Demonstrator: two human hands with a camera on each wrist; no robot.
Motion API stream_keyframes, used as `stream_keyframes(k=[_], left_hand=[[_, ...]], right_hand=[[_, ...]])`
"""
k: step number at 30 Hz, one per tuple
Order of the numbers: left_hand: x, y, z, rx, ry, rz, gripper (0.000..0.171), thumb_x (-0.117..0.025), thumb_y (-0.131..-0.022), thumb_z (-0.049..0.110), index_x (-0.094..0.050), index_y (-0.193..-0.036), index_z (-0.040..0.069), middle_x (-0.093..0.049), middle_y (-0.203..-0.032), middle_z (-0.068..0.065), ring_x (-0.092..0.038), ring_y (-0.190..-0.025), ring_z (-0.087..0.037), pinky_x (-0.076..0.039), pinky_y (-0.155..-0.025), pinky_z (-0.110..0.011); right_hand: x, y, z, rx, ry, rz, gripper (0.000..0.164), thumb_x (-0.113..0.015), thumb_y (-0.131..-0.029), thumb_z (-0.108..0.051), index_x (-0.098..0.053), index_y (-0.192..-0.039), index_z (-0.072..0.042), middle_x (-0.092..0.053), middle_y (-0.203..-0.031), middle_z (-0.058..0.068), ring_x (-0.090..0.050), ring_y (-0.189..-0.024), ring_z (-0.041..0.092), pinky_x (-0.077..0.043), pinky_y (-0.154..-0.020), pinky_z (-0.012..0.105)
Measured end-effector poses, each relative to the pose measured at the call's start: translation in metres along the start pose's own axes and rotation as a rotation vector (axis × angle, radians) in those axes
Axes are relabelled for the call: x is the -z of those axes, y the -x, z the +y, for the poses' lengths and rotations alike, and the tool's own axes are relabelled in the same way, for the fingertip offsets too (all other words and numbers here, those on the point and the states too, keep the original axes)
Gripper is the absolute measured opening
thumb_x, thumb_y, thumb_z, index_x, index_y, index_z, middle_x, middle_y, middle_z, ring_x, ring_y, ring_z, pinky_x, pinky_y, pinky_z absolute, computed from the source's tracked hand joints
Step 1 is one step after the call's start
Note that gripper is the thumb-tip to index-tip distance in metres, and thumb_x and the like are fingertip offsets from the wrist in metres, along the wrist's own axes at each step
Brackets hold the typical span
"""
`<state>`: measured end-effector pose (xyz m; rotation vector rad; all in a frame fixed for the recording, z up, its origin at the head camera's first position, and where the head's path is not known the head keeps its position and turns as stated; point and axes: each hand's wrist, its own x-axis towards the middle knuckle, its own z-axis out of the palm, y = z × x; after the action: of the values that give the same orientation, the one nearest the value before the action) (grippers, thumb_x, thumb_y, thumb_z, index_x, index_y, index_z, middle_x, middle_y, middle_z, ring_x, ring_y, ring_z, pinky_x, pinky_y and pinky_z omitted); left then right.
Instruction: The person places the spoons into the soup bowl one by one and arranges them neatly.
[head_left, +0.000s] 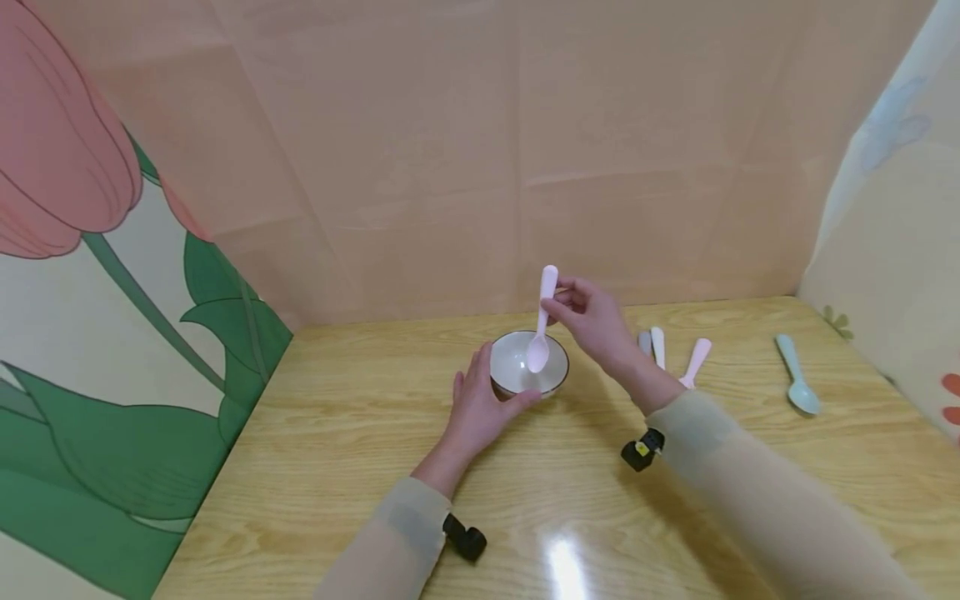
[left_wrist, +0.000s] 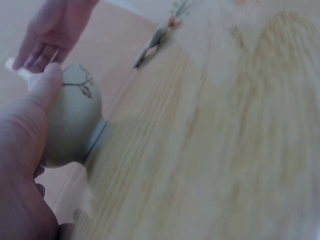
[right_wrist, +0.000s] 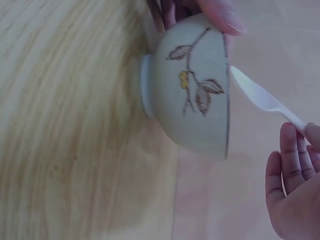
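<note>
Spoon (head_left: 542, 321) of pale pink dips scoop-down over the mouth of a single white bowl (head_left: 510, 367) on a wood-grain tabletop (head_left: 337, 467), its handle pinched between thumb and fingers of a right hand (head_left: 596, 325). A left hand (head_left: 483, 408) grips the bowl, thumb at the near rim, set wide of the fingers along the side. A brown leafy sprig (right_wrist: 192, 75) with yellow dots decorates the bowl's dark-rimmed outer wall. Four more utensils lie at right: one gray handle (head_left: 645, 342), one white handle (head_left: 657, 346), one pink utensil (head_left: 697, 360), partly hidden, and one teal spoon (head_left: 799, 379).
</note>
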<state>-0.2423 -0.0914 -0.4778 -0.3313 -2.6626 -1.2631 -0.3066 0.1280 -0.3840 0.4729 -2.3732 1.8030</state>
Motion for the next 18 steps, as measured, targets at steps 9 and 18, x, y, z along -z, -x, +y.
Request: stream_keyframes(k=[9,18], left_hand=[[0.000,0.000,0.001,-0.001,-0.001,-0.003,0.111,-0.084,-0.091,0.066,-0.030,-0.171,0.011,-0.050,-0.165,-0.009,-0.048,-0.152,-0.028,-0.012,-0.131,-0.067],[0.000,0.000,0.001,0.009,-0.009,-0.004,0.110,-0.086,-0.093,0.060,-0.029,-0.172,0.010,-0.047,-0.167,-0.011,-0.046,-0.153,-0.029,-0.011,-0.131,-0.068]], right_hand=[[-0.015,0.000,0.013,0.007,0.023,-0.061,0.037,-0.070,-0.110,-0.010,-0.064,-0.144,0.005,-0.078,-0.113,0.025,-0.077,-0.095,0.030,-0.062,-0.087,0.032],[-0.025,-0.001,0.020,-0.009,0.074,-0.106,0.033,-0.069,-0.110,-0.010,-0.066,-0.140,0.005,-0.078,-0.108,0.021,-0.075,-0.096,0.036,-0.059,-0.092,0.049]])
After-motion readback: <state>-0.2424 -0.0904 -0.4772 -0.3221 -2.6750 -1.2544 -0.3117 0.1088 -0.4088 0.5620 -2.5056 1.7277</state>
